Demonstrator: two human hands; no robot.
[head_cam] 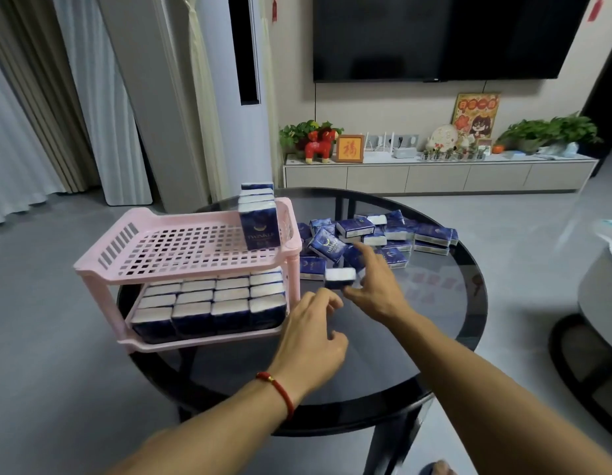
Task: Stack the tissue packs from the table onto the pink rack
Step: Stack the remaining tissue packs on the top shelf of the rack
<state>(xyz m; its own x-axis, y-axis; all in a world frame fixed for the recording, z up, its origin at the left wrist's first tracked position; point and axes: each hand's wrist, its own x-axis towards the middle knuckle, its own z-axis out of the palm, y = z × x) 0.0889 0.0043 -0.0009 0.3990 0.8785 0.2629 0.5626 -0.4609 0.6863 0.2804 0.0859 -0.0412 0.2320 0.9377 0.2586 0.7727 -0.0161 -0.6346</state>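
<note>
On the round dark glass table [383, 371], a two-tier pink rack [181, 255] is set at the nine o'clock side. Its lower shelf is filled with rows of upright blue tissue packs [208, 303], and a short row of packs [258, 217] is stood in the upper shelf's far right corner. A loose heap of packs [383, 238] is spread from the twelve to the two o'clock part of the table. One small pack [340, 277] is pinched by the right hand [376, 289] between thumb and curled fingers, index finger extended. Nothing is held by the left hand [311, 341], its fingers loosely curled just right of the rack; a red bracelet [280, 390] is worn on its wrist.
</note>
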